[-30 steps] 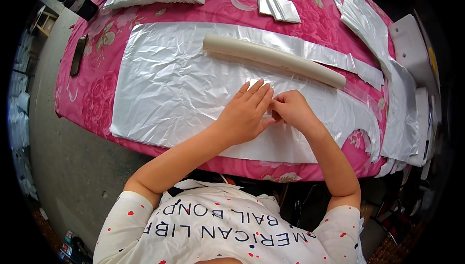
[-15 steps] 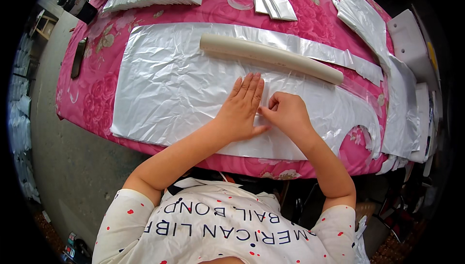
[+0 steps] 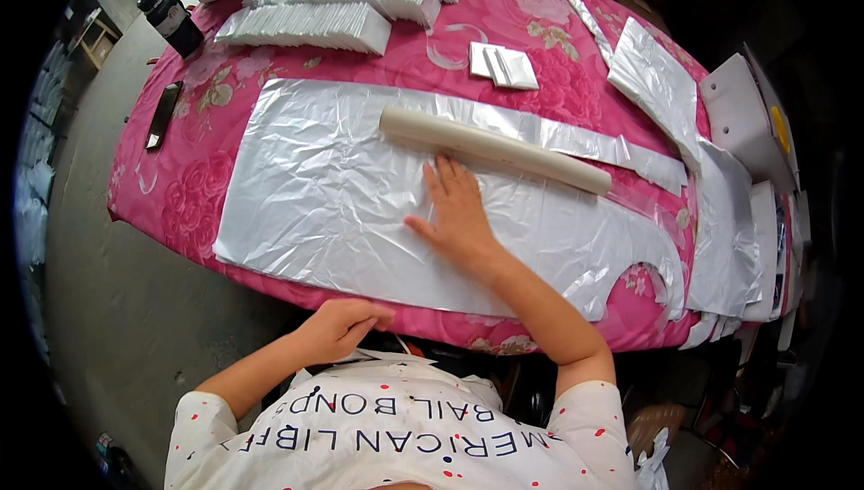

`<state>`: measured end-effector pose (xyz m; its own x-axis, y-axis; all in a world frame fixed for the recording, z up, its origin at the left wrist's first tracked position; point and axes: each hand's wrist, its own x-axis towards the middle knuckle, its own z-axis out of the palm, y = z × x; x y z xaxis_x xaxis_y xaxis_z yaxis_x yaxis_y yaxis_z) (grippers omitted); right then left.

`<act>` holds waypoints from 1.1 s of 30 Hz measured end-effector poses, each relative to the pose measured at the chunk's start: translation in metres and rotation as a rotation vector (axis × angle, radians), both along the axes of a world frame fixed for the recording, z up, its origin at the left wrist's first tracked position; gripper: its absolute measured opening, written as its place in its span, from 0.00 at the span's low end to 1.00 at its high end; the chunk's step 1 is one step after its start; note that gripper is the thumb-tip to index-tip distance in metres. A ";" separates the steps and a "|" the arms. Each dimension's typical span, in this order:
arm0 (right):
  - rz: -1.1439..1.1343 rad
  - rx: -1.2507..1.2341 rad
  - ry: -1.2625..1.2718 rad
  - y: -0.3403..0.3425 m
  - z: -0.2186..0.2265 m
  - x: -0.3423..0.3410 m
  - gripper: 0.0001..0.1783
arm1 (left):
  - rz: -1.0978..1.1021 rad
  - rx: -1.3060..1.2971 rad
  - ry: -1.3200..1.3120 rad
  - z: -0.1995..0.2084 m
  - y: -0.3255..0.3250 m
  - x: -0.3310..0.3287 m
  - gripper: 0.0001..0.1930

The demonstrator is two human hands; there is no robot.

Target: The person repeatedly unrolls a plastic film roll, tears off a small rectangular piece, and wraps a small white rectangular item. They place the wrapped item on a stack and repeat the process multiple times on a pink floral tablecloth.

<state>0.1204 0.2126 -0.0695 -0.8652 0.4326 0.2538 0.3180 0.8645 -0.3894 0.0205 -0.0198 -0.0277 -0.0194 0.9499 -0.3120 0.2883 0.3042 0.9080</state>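
A pink floral tablecloth (image 3: 202, 193) spreads before me; on it lies silvery sheeting (image 3: 333, 193), topped by a beige tube (image 3: 490, 149). Just beside the tube, the right hand (image 3: 459, 211) rests open on the sheeting; the left hand (image 3: 339, 328) curls by the near edge, its grip unclear to me.

There's one left hand (image 3: 344, 329), one right hand (image 3: 461, 211), one tube (image 3: 495, 150), one phone (image 3: 164, 116), one bottle (image 3: 174, 22) and one cloth (image 3: 191, 195). I count three rows of packets (image 3: 306, 29), plus two or three loose packets (image 3: 515, 69); the layered film (image 3: 315, 175) I can't count.
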 end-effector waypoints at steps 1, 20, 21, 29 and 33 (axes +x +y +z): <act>-0.006 -0.083 -0.028 -0.012 -0.001 -0.008 0.44 | 0.103 -0.190 -0.231 -0.009 -0.017 0.001 0.12; 0.666 -0.295 0.210 -0.048 0.033 -0.009 0.05 | 0.226 0.069 0.488 0.021 -0.029 -0.012 0.10; 0.573 -0.315 0.286 -0.027 0.041 -0.007 0.05 | 0.248 0.145 0.504 0.023 -0.024 -0.013 0.11; -0.368 -0.692 0.728 0.187 0.041 -0.027 0.11 | 0.462 -0.017 -0.068 0.006 -0.021 -0.013 0.11; -0.612 -0.486 0.439 0.248 0.021 -0.023 0.17 | 0.413 -0.078 -0.153 0.007 -0.009 -0.013 0.12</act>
